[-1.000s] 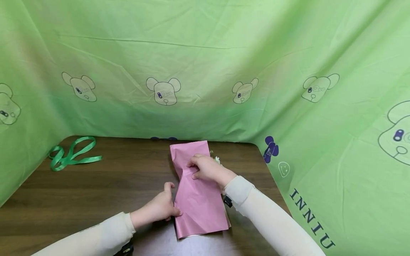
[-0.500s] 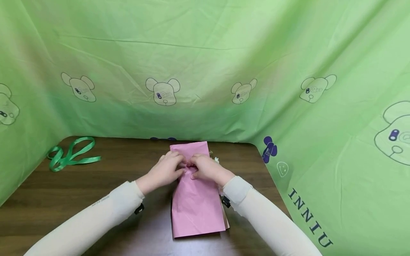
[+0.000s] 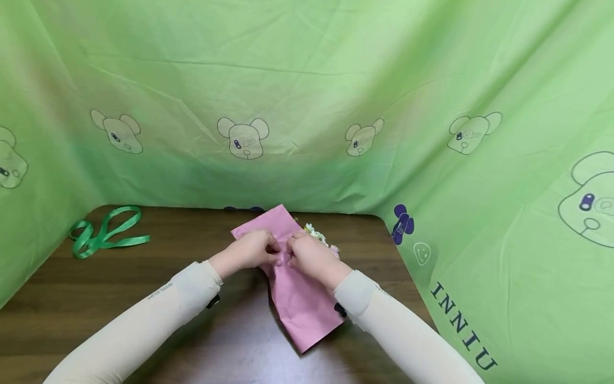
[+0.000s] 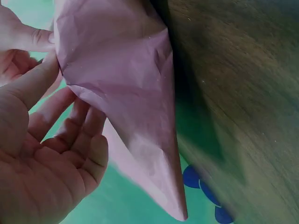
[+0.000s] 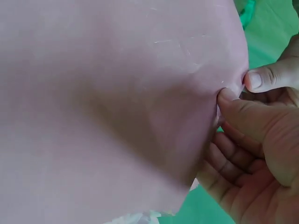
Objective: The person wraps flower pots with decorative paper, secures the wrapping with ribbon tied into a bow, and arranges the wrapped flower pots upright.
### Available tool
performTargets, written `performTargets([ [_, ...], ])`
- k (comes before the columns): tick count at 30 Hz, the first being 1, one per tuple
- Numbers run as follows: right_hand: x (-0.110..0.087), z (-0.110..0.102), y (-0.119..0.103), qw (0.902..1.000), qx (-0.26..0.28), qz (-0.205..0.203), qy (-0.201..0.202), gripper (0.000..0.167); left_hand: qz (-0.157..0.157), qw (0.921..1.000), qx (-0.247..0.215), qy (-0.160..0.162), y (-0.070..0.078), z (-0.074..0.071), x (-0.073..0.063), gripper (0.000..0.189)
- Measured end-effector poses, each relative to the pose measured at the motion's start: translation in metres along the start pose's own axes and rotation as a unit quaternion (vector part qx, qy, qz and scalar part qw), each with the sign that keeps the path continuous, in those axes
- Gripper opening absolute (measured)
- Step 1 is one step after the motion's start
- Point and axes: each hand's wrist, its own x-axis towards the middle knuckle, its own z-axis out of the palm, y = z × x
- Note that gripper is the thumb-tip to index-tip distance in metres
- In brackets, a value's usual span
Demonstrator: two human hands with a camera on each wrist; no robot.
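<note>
A sheet of pink wrapping paper (image 3: 307, 309), creased and gathered at its middle, slants across the front of the table. My left hand (image 3: 251, 249) pinches the gathered fold from the left, thumb against fingers, as the left wrist view shows on the paper's edge (image 4: 117, 60). From the right, my right hand (image 3: 314, 258) pinches the same fold, its thumb (image 5: 229, 95) on the pink surface close beside the left hand's thumb. Small white and pale pink flowers (image 3: 316, 234) peek out past the paper behind the right hand; their stems are hidden.
A loosely looped green ribbon (image 3: 103, 234) lies at the back left of the brown wooden table (image 3: 168, 266). Green cloth printed with bear heads (image 3: 307, 176) hangs around the back and sides.
My left hand has moved from the paper's lower left edge up to the fold beside my right hand. The paper has turned, its lower end swinging right, and more flowers show.
</note>
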Motion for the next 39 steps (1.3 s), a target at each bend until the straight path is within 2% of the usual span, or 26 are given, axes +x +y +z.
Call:
performTargets([
  [5,0.000,-0.001,-0.001,0.9995,0.027,0.006,-0.012,0.015,0.011,0.9996,0.023,0.012,0.003,0.004,-0.001,0.017],
  [10,0.000,-0.006,-0.005,0.9999,0.007,-0.010,0.001,0.011,0.040,0.9976,0.047,0.032,0.010,0.005,-0.001,0.032],
  [16,0.000,-0.005,-0.014,0.9996,0.007,0.020,0.021,0.025,0.050,0.9969,0.045,0.041,0.018,0.003,-0.006,0.040],
  [23,0.001,0.001,-0.020,0.9981,0.013,0.013,0.059,0.019,0.046,0.9960,0.075,0.015,0.028,-0.004,-0.012,0.040],
  [31,0.001,0.007,-0.027,0.9976,0.008,0.022,0.065,0.013,0.037,0.9948,0.089,0.035,0.022,0.000,-0.019,0.030],
  [39,0.003,0.015,-0.030,0.9956,0.034,0.049,0.072,0.009,0.017,0.9972,0.064,0.034,0.021,-0.002,-0.027,0.029],
])
